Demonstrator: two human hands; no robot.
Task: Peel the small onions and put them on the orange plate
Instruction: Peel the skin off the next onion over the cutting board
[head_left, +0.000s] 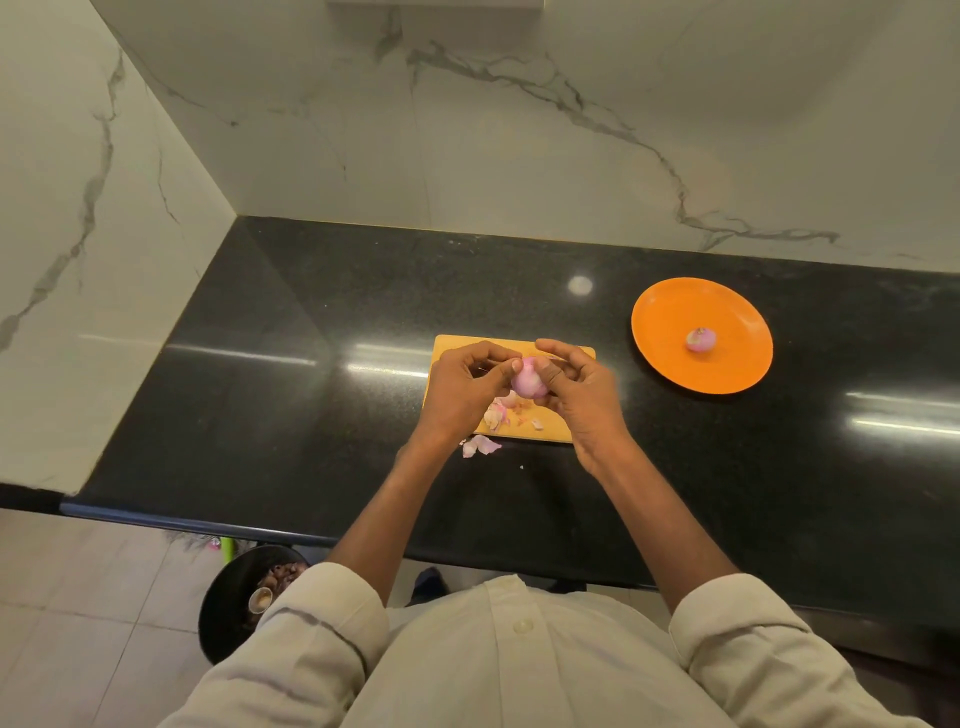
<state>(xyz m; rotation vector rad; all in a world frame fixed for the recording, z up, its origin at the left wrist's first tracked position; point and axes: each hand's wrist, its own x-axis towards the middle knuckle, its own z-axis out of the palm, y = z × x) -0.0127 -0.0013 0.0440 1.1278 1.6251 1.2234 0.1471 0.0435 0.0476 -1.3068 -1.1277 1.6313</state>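
The onion (527, 382) sits above the wooden cutting board (566, 358), pinched between both hands. The left hand (462, 387) and the right hand (584, 389) curl their fingers and thumbs against its sides. Loose skins (496, 413) lie beneath. Farther right, another onion (701, 340) rests on the orange plate (670, 306).

We saw a glossy, speckled black stone counter (311, 415), polished veined marble walls (467, 130), a matt wooden board (457, 345), and a smooth plastic-looking plate (670, 306).
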